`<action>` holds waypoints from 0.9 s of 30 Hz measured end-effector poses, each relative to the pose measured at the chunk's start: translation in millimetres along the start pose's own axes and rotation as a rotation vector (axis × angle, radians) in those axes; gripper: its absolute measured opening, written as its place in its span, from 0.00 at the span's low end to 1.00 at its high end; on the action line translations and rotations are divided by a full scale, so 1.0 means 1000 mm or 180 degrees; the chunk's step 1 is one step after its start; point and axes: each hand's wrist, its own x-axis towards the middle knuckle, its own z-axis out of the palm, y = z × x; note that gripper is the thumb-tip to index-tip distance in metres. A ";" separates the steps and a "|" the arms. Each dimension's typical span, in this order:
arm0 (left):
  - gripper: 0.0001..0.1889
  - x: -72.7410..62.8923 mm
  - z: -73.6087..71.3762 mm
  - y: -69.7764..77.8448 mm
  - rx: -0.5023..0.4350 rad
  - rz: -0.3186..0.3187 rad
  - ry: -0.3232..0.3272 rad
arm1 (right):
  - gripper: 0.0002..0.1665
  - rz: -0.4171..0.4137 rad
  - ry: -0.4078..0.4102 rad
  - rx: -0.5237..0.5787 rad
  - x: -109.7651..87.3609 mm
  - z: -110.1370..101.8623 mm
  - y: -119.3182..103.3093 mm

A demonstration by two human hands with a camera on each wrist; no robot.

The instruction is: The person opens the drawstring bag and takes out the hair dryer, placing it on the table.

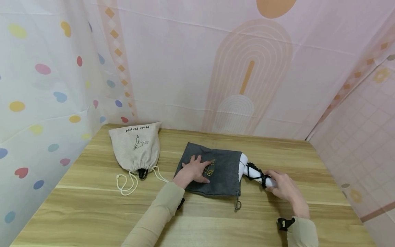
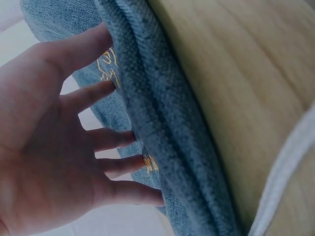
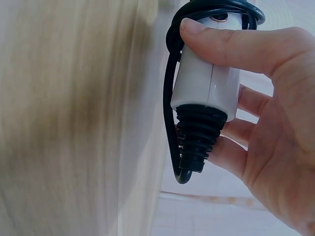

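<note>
A dark grey drawstring bag [image 1: 226,178] with a yellow hair dryer drawing lies flat on the wooden table. My left hand [image 1: 195,170] rests on it with fingers spread; in the left wrist view the fingertips press the cloth [image 2: 170,128] beside the yellow stitching. Out of the bag's right-hand mouth sticks a white hair dryer [image 1: 243,163], its head mostly hidden inside. A black cord [image 1: 257,176] is wound round its handle. My right hand [image 1: 285,187] grips the handle's end, thumb and fingers on either side of the white grip [image 3: 197,88], above the ribbed black cord sleeve [image 3: 199,132].
To the left lies a beige "Hair Dryer" bag [image 1: 135,145], drawn shut, with a black ribbed end [image 1: 142,173] poking out and white strings [image 1: 126,188] trailing. A cord ring [image 1: 238,206] hangs off the grey bag's mouth corner. Patterned curtains [image 1: 172,68] border the table [image 1: 216,226].
</note>
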 end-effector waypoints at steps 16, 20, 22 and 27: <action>0.40 -0.003 -0.001 0.004 0.0035 -0.0156 0.0015 | 0.27 0.0006 0.0025 0.0054 -0.003 -0.003 0.004; 0.40 -0.004 -0.001 0.005 0.0077 -0.0219 0.0024 | 0.27 -0.0003 0.0035 0.0057 -0.004 -0.004 0.005; 0.40 -0.003 -0.001 0.005 0.0081 -0.0226 0.0016 | 0.27 -0.0009 0.0048 0.0059 -0.005 -0.004 0.006; 0.40 -0.003 0.002 0.006 0.0052 -0.0238 0.0028 | 0.26 0.0014 0.0092 0.0058 -0.007 -0.005 0.008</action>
